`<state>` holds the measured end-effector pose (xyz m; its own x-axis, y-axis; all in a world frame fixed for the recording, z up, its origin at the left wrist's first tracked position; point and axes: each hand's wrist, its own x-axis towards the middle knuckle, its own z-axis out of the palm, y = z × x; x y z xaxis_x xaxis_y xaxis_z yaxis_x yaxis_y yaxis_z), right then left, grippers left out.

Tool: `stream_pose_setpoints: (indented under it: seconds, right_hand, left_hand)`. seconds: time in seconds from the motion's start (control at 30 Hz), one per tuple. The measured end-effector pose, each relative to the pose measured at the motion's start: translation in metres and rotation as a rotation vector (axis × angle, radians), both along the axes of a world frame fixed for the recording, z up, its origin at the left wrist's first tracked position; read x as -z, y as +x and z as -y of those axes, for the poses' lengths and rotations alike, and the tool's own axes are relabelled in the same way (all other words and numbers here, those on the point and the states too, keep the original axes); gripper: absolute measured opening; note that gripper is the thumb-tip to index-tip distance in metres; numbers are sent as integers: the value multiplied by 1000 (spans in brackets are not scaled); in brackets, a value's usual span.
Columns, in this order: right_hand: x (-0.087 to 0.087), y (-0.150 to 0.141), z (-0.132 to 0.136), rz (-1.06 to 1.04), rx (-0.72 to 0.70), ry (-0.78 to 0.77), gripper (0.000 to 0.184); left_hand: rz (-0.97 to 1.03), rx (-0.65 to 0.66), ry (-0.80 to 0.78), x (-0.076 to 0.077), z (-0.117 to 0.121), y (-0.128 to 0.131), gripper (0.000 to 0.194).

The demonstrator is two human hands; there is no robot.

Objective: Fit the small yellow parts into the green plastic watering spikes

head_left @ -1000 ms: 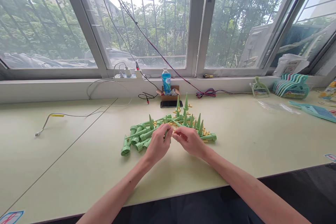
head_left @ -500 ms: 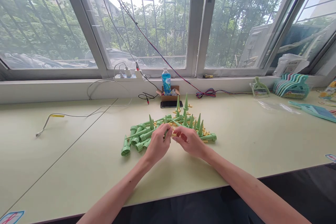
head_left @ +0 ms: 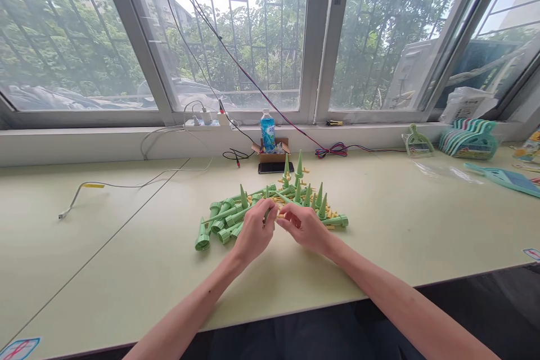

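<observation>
My left hand is closed around a green plastic watering spike, mostly hidden by the fingers. Close beside it, my right hand pinches a small yellow plastic valve against the spike's side; whether it sits in the spike I cannot tell. Behind both hands spreads a pile of green spikes, those on the left lying with capped ends towards me. Several spikes on the right stand point up, some with yellow valves in their sides. Loose yellow valves lie among them.
A black phone lies behind the pile, before a small cardboard box and a blue bottle. A white cable crosses the table's left side. Green dustpans stand at the back right.
Both hands stay in the same place. Only a slight shift of the fingertips around the yellow valve shows.
</observation>
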<state>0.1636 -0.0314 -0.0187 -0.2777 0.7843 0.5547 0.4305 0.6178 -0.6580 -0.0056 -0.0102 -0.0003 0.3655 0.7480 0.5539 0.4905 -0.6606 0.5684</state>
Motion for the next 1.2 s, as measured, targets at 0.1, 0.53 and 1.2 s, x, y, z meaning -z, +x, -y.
stream_pose_setpoints:
  seconds: [0.1,0.53,1.2]
  right_hand:
    - [0,0,0,-33,7,-16,16]
    - [-2,-1,1,-9,-1,22,10]
    - [-1,0,0,-29,-1,-11,8]
  left_hand:
    - [7,-8,2,-1,0,0,24]
    - [-4,3,-5,-2,2,0,24]
    - [-3,-3,-14,-4,2,0,23]
